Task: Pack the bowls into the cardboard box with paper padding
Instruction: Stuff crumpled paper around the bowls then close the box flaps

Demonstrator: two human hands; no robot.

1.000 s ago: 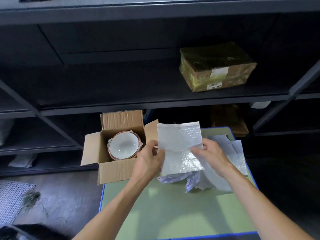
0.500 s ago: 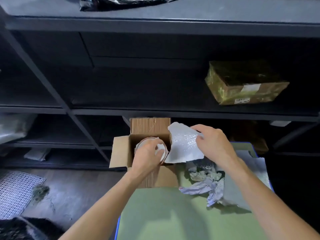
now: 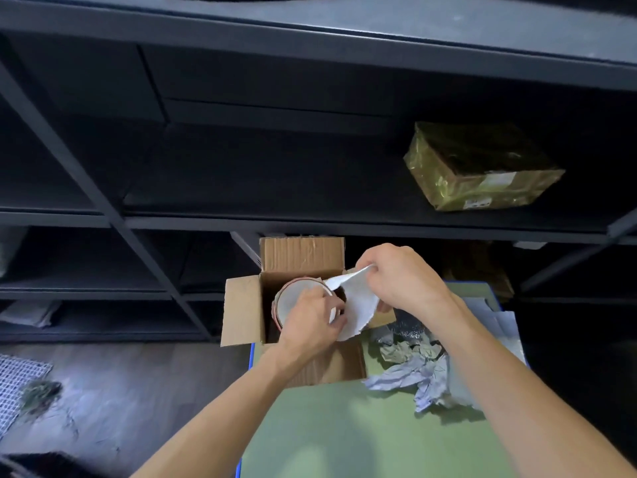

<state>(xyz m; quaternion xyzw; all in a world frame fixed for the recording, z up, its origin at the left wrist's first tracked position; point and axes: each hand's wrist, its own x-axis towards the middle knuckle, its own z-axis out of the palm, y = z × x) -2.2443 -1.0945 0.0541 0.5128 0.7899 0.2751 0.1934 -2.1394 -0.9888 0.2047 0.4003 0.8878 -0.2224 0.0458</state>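
Now, at the frame's centre, the open brown cardboard box holds the white red-rimmed bowl. Just above it, the left hand pinches the lower edge of the white padding sheet, and the right hand pinches its upper corner. The sheet is best spread flat so it covers the whole rim.
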